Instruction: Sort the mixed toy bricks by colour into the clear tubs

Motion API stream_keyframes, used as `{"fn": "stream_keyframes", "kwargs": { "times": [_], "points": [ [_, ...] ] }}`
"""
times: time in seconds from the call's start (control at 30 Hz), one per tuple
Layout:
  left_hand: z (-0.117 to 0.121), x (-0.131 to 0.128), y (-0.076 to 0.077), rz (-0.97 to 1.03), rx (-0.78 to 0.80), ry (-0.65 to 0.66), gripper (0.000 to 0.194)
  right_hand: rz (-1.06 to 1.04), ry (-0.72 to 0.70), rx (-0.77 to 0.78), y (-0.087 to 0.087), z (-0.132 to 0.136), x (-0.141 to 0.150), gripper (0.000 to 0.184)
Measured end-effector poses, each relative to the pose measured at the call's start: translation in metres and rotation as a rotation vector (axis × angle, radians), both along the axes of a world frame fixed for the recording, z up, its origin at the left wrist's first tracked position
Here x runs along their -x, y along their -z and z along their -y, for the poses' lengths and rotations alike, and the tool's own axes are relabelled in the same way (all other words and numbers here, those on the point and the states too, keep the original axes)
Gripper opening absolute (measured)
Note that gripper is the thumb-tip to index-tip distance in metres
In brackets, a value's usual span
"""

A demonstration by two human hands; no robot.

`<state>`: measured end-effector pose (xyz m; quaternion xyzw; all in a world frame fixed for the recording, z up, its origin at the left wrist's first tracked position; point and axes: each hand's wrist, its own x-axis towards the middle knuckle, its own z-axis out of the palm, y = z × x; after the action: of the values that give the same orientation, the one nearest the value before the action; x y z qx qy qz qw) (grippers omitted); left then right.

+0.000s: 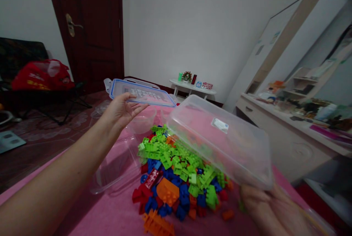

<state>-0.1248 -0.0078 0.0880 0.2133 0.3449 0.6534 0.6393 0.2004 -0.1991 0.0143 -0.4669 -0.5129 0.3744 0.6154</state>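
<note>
My left hand [121, 110] grips a clear lid with a blue rim [141, 92], held out above the pink surface [110, 214]. At the lower right, my right hand [271, 206] holds a clear plastic box [220, 138] tipped upside down over a heap of building blocks [178, 170] in green, blue, red and orange. The blocks lie spilled on the pink surface. Other clear containers [118, 164] rest just left of the heap, under my left hand.
A dark red door [90, 26] stands at the back left, with a chair and a red bag [41, 74] beside it. A small white table [192, 86] sits against the far wall. A cluttered dresser [288, 126] runs along the right.
</note>
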Motion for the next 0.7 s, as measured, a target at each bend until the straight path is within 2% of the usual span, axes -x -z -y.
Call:
{"fn": "stream_keyframes", "kwargs": {
  "times": [0.13,0.23,0.3,0.37,0.53,0.63,0.7],
  "points": [
    [0.001,-0.001,-0.002,0.017,-0.002,-0.024,0.02,0.103,0.101,-0.144,-0.029,-0.023,-0.032,0.017],
    [0.002,-0.001,-0.002,0.028,-0.005,-0.014,0.021,0.113,0.207,-0.219,-0.044,-0.064,-0.047,0.02],
    [0.001,0.0,-0.001,0.024,-0.015,-0.003,0.021,0.108,0.27,-0.157,-0.048,-0.096,-0.051,0.024],
    [0.0,0.0,0.0,0.016,-0.022,0.005,0.019,0.252,0.27,-0.063,-0.045,-0.129,-0.054,0.024],
    [-0.002,0.001,0.002,-0.005,-0.053,0.013,0.016,1.019,0.204,0.039,-0.017,-0.189,-0.069,0.012],
    [-0.003,0.0,0.003,-0.011,-0.063,0.023,0.017,1.169,0.204,0.077,0.004,-0.203,-0.075,0.003],
    [-0.003,0.0,0.003,-0.008,-0.055,0.025,0.019,1.22,0.227,0.119,0.013,-0.204,-0.074,0.013]
  ]
}}
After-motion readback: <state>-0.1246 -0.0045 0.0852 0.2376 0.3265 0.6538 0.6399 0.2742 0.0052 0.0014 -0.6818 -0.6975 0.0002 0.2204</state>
